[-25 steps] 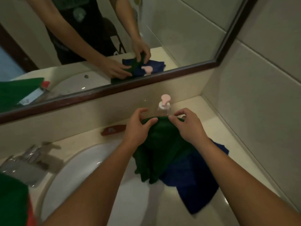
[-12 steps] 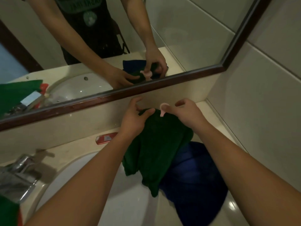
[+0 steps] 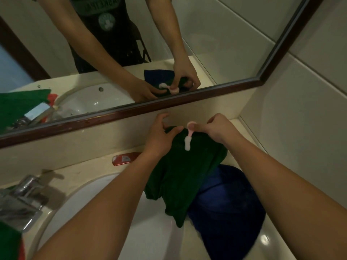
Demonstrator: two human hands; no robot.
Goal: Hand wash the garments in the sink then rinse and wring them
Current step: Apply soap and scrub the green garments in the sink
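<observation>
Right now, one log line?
step: soaping | left hand: pinches green garment | right hand: presses soap pump | foam: on green garment | blue garment: underneath

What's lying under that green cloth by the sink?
A blue garment shows beneath the green cloth, lower right. How far it reaches underneath is covered, like the soap bottle's body; only its pink pump shows.

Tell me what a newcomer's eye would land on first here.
A white blob of foam stands out on the dark green garment, running from the pink pump head under the right hand at the back of the counter. The left hand pinches the garment's top edge beside it. Below lies the blue garment, bunched at the right rim of the sink.
</observation>
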